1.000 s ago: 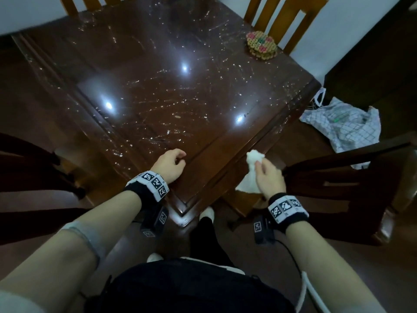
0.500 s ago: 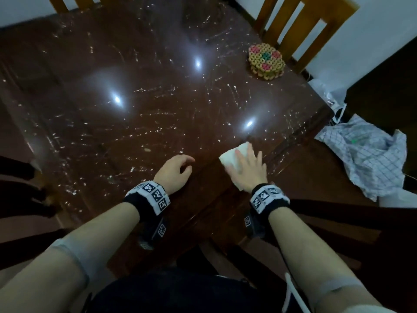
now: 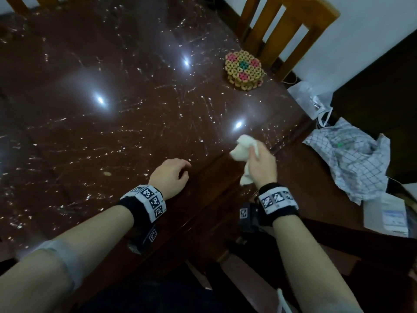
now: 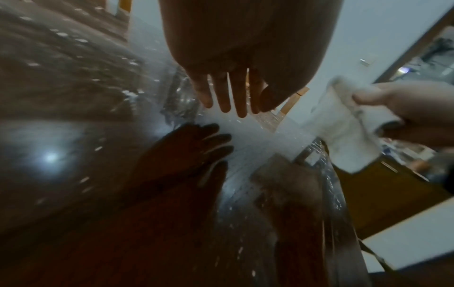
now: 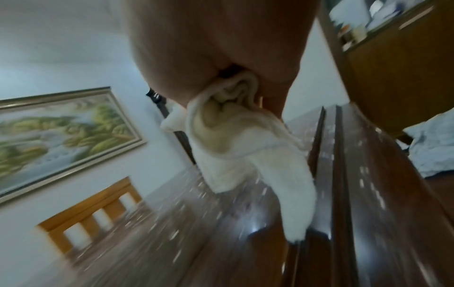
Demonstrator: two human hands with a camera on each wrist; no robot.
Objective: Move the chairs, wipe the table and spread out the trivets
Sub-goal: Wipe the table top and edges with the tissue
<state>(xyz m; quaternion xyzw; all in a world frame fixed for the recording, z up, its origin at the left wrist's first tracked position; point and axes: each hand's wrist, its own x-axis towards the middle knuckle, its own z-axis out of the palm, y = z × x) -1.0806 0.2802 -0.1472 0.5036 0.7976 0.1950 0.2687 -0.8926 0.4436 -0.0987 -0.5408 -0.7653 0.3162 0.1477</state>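
The dark glossy table (image 3: 112, 132) is speckled with bright flecks. A stack of woven, coloured trivets (image 3: 244, 70) sits near its far right edge. My right hand (image 3: 261, 166) grips a bunched white cloth (image 3: 242, 147) just above the table's right side; in the right wrist view the cloth (image 5: 233, 145) hangs from my palm over the table (image 5: 196, 233). My left hand (image 3: 171, 175) hovers low over the near part of the table, holding nothing. In the left wrist view its fingers (image 4: 228, 95) point down, nearly straight, above their reflection.
A light wooden chair (image 3: 286, 26) stands behind the trivets and another (image 3: 22, 3) at the far left. A dark chair (image 3: 338, 240) is at my right. A checked bag (image 3: 352, 159), a plastic bag (image 3: 309, 98) and a box (image 3: 388, 215) lie on the floor.
My right hand brought the cloth from the table's corner onto the top, then lifted it bunched off the surface. My left hand stayed near the front edge. The view moved closer.
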